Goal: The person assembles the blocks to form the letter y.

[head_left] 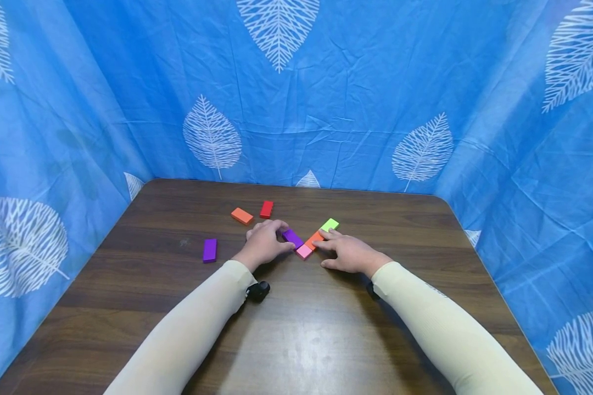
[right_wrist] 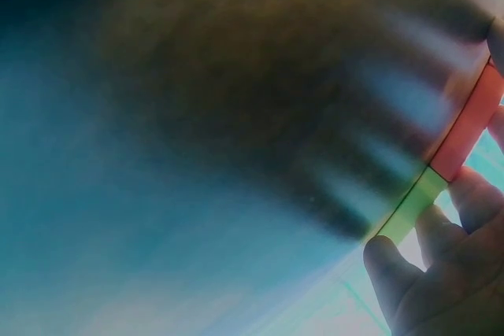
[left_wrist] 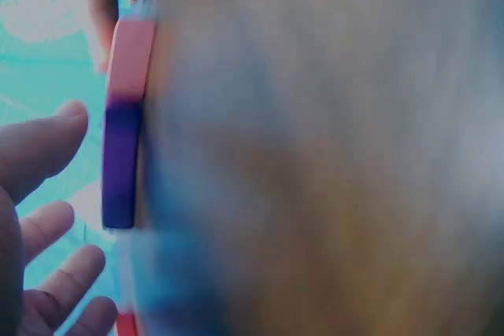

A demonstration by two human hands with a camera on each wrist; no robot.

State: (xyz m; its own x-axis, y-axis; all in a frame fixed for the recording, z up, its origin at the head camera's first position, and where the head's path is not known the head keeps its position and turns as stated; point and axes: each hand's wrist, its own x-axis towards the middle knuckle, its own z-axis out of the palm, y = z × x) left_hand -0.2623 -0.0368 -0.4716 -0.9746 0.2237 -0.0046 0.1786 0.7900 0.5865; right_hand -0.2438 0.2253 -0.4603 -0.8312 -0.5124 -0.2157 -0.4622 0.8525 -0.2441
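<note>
In the head view, several rectangular blocks form a V shape on the table: a purple block point(head_left: 292, 238) on the left arm, a pink block point(head_left: 304, 251) at the corner, then an orange block point(head_left: 314, 240) and a light green block point(head_left: 330, 225) on the right. My left hand point(head_left: 266, 241) is beside the purple block, thumb and fingers spread around it; the left wrist view has a gap between the thumb and the purple block point(left_wrist: 121, 164). Fingers of my right hand point(head_left: 348, 252) rest along the right side of the orange and green blocks point(right_wrist: 413, 204), spread out.
Beyond the left hand, a second orange block point(head_left: 242, 216) and a red block point(head_left: 267, 209) lie on the dark wooden table point(head_left: 143, 274). Another purple block point(head_left: 210, 250) lies farther left. A blue curtain point(head_left: 326, 109) with white leaves surrounds the table's far side.
</note>
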